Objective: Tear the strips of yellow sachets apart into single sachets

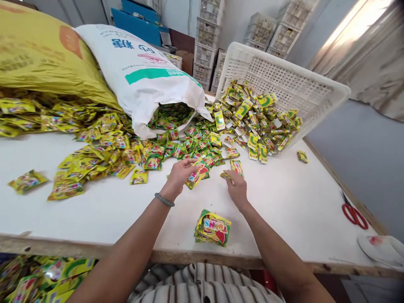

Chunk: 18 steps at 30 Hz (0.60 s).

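With the left hand [179,172] gripping several sachets [197,173] and the right hand [236,188] pinching one just beyond the neat stack [213,228] near the bench [293,202] edge, a careless elbow could knock that stack off.

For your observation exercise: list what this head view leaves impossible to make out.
- White sack: how many packets remain inside; its cloth hides them.
- Left hand: packet count under the fingers, hidden.
- Basket: tipped, far side unseen.
- Scissors: blades unclear, too small.

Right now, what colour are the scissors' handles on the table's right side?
Red; the scissors show in the head view.
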{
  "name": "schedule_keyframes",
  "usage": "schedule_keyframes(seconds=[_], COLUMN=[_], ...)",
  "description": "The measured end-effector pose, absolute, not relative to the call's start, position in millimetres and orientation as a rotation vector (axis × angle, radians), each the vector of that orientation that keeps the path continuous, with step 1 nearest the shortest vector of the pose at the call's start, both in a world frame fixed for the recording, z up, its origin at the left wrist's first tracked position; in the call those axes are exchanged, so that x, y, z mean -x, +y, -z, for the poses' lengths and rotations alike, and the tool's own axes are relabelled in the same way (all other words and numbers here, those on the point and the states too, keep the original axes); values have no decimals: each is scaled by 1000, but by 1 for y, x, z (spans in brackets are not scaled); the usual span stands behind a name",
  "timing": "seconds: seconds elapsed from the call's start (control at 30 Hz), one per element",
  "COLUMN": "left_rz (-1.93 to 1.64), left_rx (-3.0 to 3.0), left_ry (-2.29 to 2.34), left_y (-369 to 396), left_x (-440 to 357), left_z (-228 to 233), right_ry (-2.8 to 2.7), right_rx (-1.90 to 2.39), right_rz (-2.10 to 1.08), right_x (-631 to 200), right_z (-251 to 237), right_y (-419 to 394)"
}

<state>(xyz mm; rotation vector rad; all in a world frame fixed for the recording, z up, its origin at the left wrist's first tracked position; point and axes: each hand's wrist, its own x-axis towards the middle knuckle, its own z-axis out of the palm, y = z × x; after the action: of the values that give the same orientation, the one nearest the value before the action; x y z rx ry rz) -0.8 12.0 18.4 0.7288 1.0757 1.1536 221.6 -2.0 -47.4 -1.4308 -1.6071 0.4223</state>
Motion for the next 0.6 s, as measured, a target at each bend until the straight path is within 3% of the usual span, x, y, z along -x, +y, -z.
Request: schedule_keyframes(seconds=[0.1, 0.27, 0.43, 0.6], left_rz=[-1146, -1083, -942, -880], left_rx=[-745, -823, -932, -994], left_ry=[1121, 1175, 1153, 1157], left_y=[11, 6, 4, 1], left_x=[-1, 4, 2, 3], left_z=[-7, 3, 7, 13], right_ry=[-1903, -2163, -1874, -1243], right_rx=[1386, 1379, 1478, 1338], right_rz=[-19, 35, -254, -871], right_x=[-229, -237, -238, -224], right_z=[57, 65, 51, 24], right_y=[-10, -34, -33, -11])
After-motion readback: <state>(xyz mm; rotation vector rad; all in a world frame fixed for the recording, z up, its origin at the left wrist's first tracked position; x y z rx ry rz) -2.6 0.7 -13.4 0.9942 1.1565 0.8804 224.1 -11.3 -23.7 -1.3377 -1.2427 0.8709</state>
